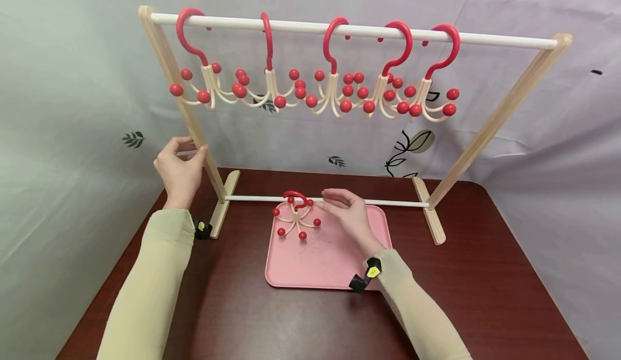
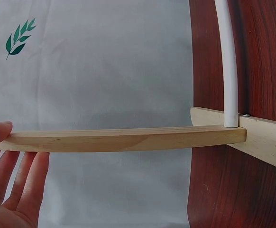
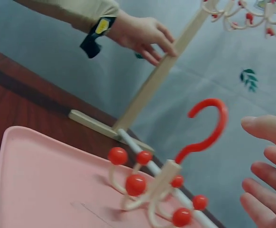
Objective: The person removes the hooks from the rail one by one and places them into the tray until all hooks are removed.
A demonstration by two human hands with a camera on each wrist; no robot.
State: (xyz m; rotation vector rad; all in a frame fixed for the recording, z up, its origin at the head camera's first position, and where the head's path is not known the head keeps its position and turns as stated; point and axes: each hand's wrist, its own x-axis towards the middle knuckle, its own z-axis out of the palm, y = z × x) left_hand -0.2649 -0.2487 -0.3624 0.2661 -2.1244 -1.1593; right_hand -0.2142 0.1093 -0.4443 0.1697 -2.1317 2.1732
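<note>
My left hand (image 1: 178, 172) grips the left wooden post (image 2: 128, 139) of a hanging rack, thumb on one side and fingers on the other. A hanger (image 3: 164, 183) with a red hook (image 3: 218, 126), a cream stem and curved arms tipped with red balls stands upright on a pink tray (image 1: 330, 260). Just right of its hook is my right hand (image 1: 353, 217), fingers loosely bent and apart from the hanger, holding nothing. In the right wrist view a gap shows between the thumb (image 3: 263, 128) and the hook.
Several like hangers (image 1: 271, 82) hang from the rack's white top rail (image 1: 301, 26). A white lower rail (image 1: 398, 202) runs behind the tray between wooden feet (image 1: 429, 212). The rack stands on a dark red-brown table (image 1: 233, 306) before a pale patterned cloth (image 1: 301, 144).
</note>
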